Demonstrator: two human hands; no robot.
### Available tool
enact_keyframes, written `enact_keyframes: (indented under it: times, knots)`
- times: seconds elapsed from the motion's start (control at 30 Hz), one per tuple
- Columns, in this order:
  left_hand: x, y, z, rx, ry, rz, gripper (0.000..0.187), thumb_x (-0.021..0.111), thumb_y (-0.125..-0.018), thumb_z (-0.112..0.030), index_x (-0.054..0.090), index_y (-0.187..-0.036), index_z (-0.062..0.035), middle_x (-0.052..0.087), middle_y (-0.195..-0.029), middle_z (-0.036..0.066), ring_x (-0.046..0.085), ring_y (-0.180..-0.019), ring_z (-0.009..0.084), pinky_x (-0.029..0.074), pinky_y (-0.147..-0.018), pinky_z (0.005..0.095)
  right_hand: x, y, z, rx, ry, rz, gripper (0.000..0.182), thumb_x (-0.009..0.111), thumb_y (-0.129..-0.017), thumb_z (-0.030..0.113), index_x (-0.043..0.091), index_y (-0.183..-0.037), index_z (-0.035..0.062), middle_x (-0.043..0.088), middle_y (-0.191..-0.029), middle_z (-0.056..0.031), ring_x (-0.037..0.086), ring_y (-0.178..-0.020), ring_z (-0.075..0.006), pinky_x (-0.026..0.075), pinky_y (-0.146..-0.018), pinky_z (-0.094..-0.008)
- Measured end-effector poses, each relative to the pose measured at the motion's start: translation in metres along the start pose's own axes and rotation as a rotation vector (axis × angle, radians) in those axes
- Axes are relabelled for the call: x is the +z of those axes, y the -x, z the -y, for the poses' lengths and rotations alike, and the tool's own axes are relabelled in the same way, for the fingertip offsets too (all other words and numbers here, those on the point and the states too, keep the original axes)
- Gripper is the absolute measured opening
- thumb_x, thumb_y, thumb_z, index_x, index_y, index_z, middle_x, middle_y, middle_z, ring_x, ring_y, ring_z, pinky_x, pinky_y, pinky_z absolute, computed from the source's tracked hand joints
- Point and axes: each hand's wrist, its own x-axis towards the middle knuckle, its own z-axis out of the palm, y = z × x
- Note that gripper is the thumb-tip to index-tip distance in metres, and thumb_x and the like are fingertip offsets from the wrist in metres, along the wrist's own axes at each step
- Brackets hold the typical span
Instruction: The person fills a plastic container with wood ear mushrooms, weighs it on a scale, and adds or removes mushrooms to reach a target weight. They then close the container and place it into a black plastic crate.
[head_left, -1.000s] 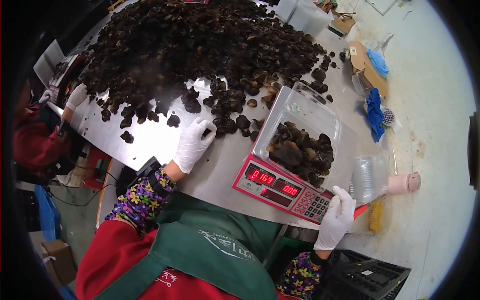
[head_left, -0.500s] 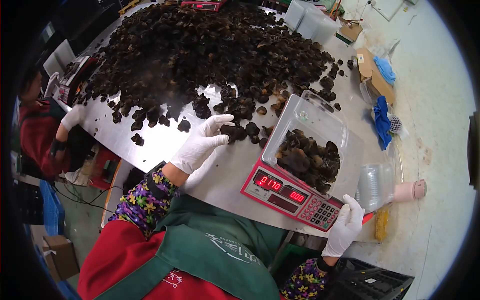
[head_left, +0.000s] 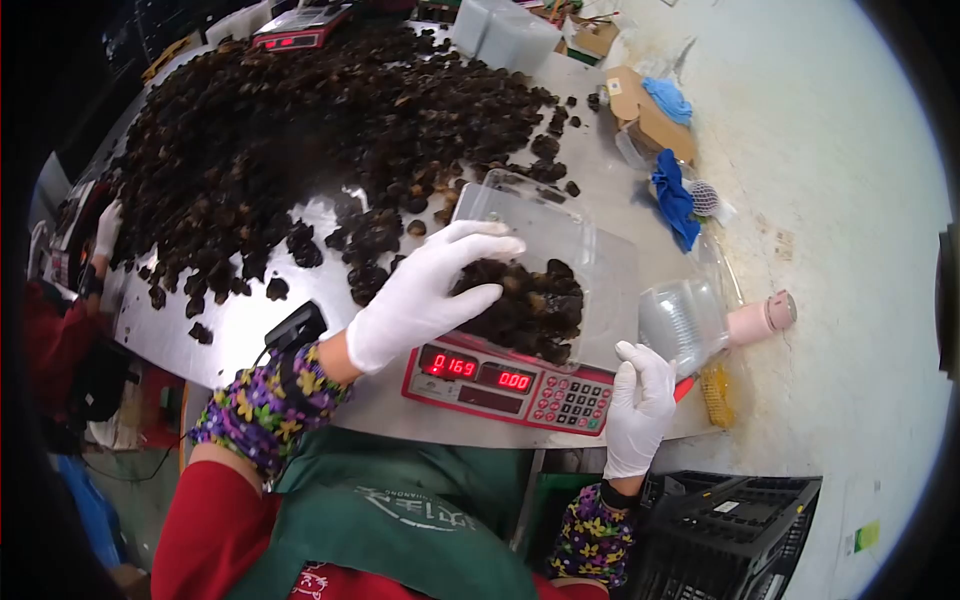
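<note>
My left hand (head_left: 432, 290), in a white glove, reaches over the left side of a clear plastic container (head_left: 607, 262). Its thumb and fingers are spread around dark wood ear mushrooms (head_left: 545, 305) lying inside; I see no piece clearly gripped. The container sits tilted in view on a red digital scale (head_left: 508, 392), whose display reads 0.169 and 0.00. Beside the scale's right corner, my gloved right hand (head_left: 642, 408) rests with fingers loosely bent and nothing visible in it. A small red-orange object (head_left: 684, 388) shows just behind that hand.
A large heap of wood ear mushrooms (head_left: 260, 150) covers much of the metal table (head_left: 345, 410). Clear stacked containers (head_left: 685, 320), a pink bottle (head_left: 762, 318) and a blue cloth (head_left: 676, 200) lie at right. A black crate (head_left: 730, 540) stands below. Another person's gloved hand (head_left: 108, 228) is far left.
My left hand has moved from loose mushrooms beside the scale to over the container. The reading went from 0.170 to 0.169. The view has shifted right; my right hand stays by the scale.
</note>
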Motion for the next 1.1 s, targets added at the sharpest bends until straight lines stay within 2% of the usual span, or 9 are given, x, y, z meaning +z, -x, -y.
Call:
enact_keyframes:
  times: [0.1,0.17,0.27,0.6,0.7,0.9,0.97,1.03,1.1]
  knots:
    - [-0.006,0.019,0.006,-0.066,-0.031,-0.127,0.031,0.06,-0.091,0.003,0.065,-0.122,-0.0038,0.064,-0.124,0.009,0.059,-0.12,0.0197,0.046,-0.103,0.0319,-0.01,-0.011,-0.013,0.011,-0.045,0.0,0.019,0.062,-0.093,0.006,0.071,-0.11,0.0082,0.069,-0.11,-0.0088,0.063,-0.11,-0.0269,0.038,-0.112,-0.0477]
    - [-0.011,0.039,0.007,-0.425,0.169,-0.215,0.03,0.057,-0.096,0.003,0.063,-0.125,-0.004,0.065,-0.119,0.005,0.06,-0.113,0.0139,0.047,-0.1,0.0291,-0.013,-0.022,-0.018,0.081,-0.141,0.03,0.019,0.061,-0.094,0.005,0.071,-0.111,0.0054,0.07,-0.11,-0.0088,0.063,-0.111,-0.0253,0.041,-0.109,-0.0442]
    - [-0.01,0.064,0.026,-0.437,0.237,-0.338,0.031,0.057,-0.1,-0.004,0.059,-0.131,-0.0031,0.067,-0.111,0.002,0.061,-0.097,0.0078,0.05,-0.087,0.0238,-0.004,-0.045,-0.03,0.196,-0.373,0.095,0.022,0.057,-0.097,0.006,0.069,-0.115,0.0004,0.069,-0.114,-0.0101,0.063,-0.114,-0.023,0.045,-0.104,-0.0385]
    - [0.008,0.067,0.013,-0.711,0.619,-0.152,0.046,0.061,-0.101,-0.012,0.045,-0.143,-0.0037,0.065,-0.094,0.005,0.062,-0.077,0.0097,0.051,-0.071,0.024,0.083,-0.135,-0.074,0.88,-1.396,0.475,0.048,0.046,-0.107,0.033,0.048,-0.142,-0.0008,0.062,-0.129,-0.0161,0.06,-0.119,-0.0259,0.049,-0.103,-0.0394]
    - [0.006,0.065,0.016,-0.736,0.657,-0.148,0.046,0.06,-0.102,-0.016,0.045,-0.144,-0.0043,0.065,-0.093,0.005,0.063,-0.079,0.0105,0.052,-0.072,0.0244,0.083,-0.148,-0.086,0.754,-1.661,0.64,0.05,0.045,-0.107,0.04,0.053,-0.137,0.0003,0.064,-0.124,-0.0147,0.059,-0.118,-0.0235,0.05,-0.099,-0.0386]
    - [-0.004,0.057,0.001,-0.846,0.814,-0.145,0.042,0.051,-0.107,-0.028,0.046,-0.142,-0.0061,0.065,-0.093,0.005,0.064,-0.08,0.012,0.052,-0.074,0.0254,0.02,-0.088,-0.017,0.409,-0.955,0.387,0.043,0.046,-0.108,0.037,0.065,-0.127,0.0036,0.064,-0.126,-0.0098,0.053,-0.128,-0.0217,0.039,-0.108,-0.0357]
    - [-0.005,0.053,0.0,-0.892,0.872,-0.152,0.041,0.049,-0.108,-0.03,0.046,-0.141,-0.0064,0.065,-0.094,0.006,0.064,-0.08,0.0121,0.053,-0.073,0.0258,0.009,-0.059,-0.008,0.025,-0.442,0.375,0.035,0.057,-0.104,0.024,0.062,-0.131,0.0024,0.06,-0.133,-0.0089,0.052,-0.129,-0.0236,0.038,-0.111,-0.0362]
    - [-0.005,0.052,0.002,-0.888,0.783,-0.112,0.037,0.048,-0.107,-0.026,0.048,-0.138,-0.0065,0.065,-0.094,0.006,0.065,-0.079,0.0125,0.054,-0.072,0.0271,0.016,-0.028,-0.002,0.113,-0.453,0.347,0.043,0.065,-0.099,0.014,0.053,-0.139,0.002,0.056,-0.136,-0.0108,0.054,-0.126,-0.0228,0.041,-0.108,-0.0357]
    - [-0.004,0.051,0.011,-0.885,0.733,-0.075,0.03,0.051,-0.105,-0.019,0.05,-0.132,-0.0065,0.065,-0.093,0.006,0.065,-0.077,0.0133,0.055,-0.071,0.028,0.022,-0.008,0.005,0.383,-0.503,0.355,0.054,0.065,-0.1,0.017,0.041,-0.145,0.0013,0.06,-0.117,-0.0129,0.062,-0.097,-0.0158,0.053,-0.083,-0.0287]
